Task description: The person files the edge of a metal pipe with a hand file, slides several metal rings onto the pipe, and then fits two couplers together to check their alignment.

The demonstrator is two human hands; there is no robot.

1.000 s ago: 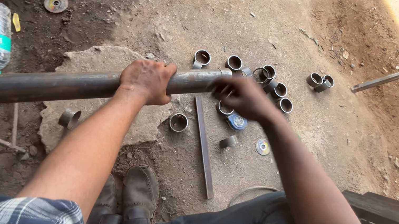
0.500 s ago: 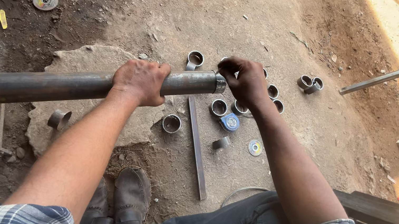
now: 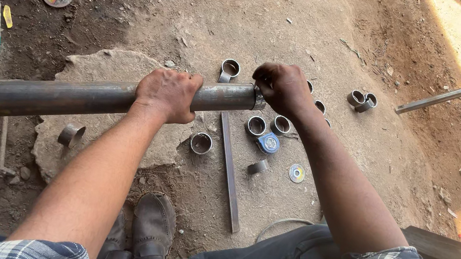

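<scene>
Steel pipe [image 3: 63,98] lies horizontal above dirt floor [image 3: 344,36], open end at right. My left hand [image 3: 167,95] clenched over pipe mid-length. My right hand [image 3: 281,87] closed at pipe end; whether it holds ring there, cannot tell. Pipe dark, dull, scaled. Many short cut rings [image 3: 201,143] lie below, so cutting appears well advanced; long stock remains.

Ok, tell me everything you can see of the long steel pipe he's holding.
The long steel pipe is a dark, round metal tube, dull and slightly rusty. It lies nearly level above the dirt floor, running from the left edge of the view, rising slightly to its right end. The left hand wraps over it near that end. The right hand covers the end itself, so the opening is hidden. Short metal rings lie on the ground below.
</scene>
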